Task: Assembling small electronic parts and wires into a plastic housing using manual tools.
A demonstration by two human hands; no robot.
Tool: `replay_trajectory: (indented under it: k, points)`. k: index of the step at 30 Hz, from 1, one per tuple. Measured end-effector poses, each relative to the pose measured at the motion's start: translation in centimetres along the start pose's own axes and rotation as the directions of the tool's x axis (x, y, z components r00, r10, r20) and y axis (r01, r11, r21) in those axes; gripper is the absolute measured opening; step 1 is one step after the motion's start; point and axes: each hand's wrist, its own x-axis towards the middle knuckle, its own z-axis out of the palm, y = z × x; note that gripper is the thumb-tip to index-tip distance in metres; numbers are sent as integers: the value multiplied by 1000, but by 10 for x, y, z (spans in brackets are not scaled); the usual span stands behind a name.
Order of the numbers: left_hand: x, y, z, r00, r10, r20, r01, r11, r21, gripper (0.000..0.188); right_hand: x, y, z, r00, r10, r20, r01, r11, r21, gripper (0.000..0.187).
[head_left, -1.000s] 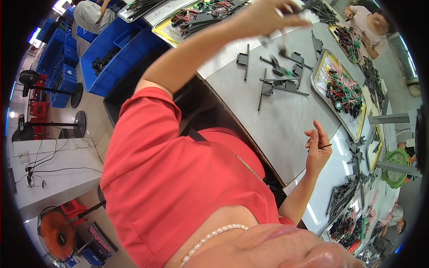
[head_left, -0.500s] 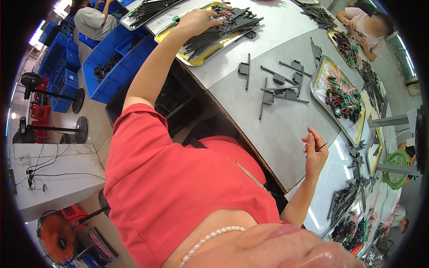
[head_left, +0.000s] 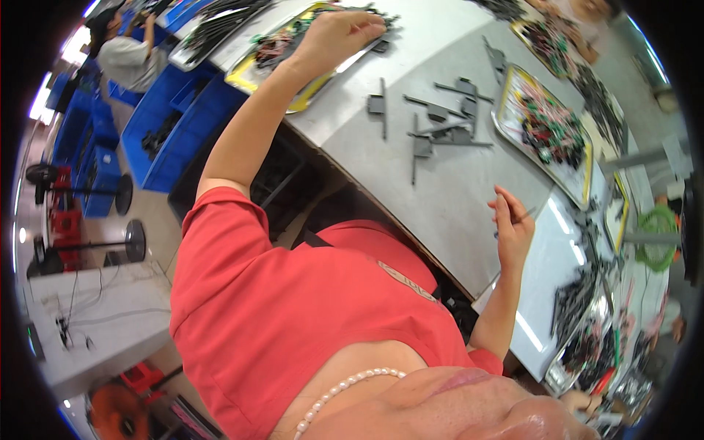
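The left hand [head_left: 337, 40] is curled over the tray [head_left: 240, 79]; whether it grasps something, I cannot tell; the right hand [head_left: 515, 227] is half closed, its content unclear; the parts [head_left: 376, 105] lie on the table [head_left: 455, 209], probably light, stiff, breakable; better grip: the wide block [head_left: 423, 147].

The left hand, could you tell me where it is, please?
In the head view, the left hand is near the top, left of centre, over the yellow-edged tray, up-left of a loose black part.
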Motion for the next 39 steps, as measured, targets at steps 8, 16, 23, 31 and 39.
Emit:
replay_trajectory:
  k: [8, 16, 23, 31, 39]
  points:
    - [46, 47, 127, 927, 24, 375, -36, 999, 26, 26, 8, 12, 3, 995, 82, 59, -89, 986, 144, 36]
    - [40, 100, 220, 805, -31, 593, -179, 940, 292, 43, 4, 5, 4, 999, 25, 38, -25, 1000, 1, 35]
    - [42, 74, 232, 897, -84, 433, 59, 996, 71, 51, 3, 7, 1, 998, -23, 54, 27, 996, -80, 33]
    - [35, 61, 180, 926, -377, 0, 243, 597, -765, 40, 19, 11, -3, 996, 17, -82, -26, 995, -99, 28]
    - [-7, 89, 169, 854, -383, 352, 335, -113, -935, 39, 115, -2, -29, 961, -163, -224, 5, 819, -574, 25]
